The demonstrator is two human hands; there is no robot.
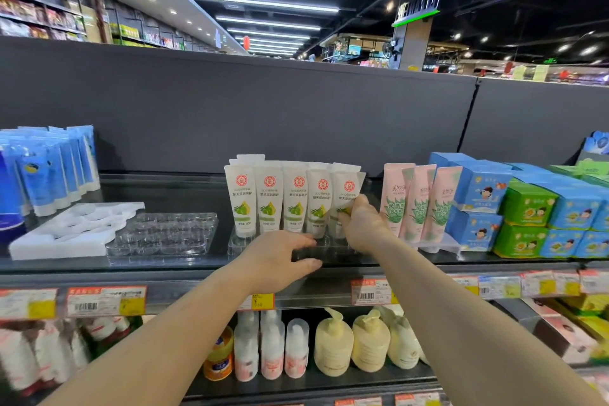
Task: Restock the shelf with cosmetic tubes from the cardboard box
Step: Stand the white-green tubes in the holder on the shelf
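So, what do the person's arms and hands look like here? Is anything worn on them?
Both arms are bare as far as the picture shows: no sleeves, and no gloves. The left hand and the right hand show no rings, and neither wrist shows a watch or bracelet. No markings or tattoos can be seen on the forearms. The fingernails look short and plain where they show.

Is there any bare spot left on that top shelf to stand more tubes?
Yes: bare shelf lies behind the clear tray, between the blue tubes and white tubes. It is crowded rightward, where the right hand holds a white tube beside the pink tubes and stacked boxes.
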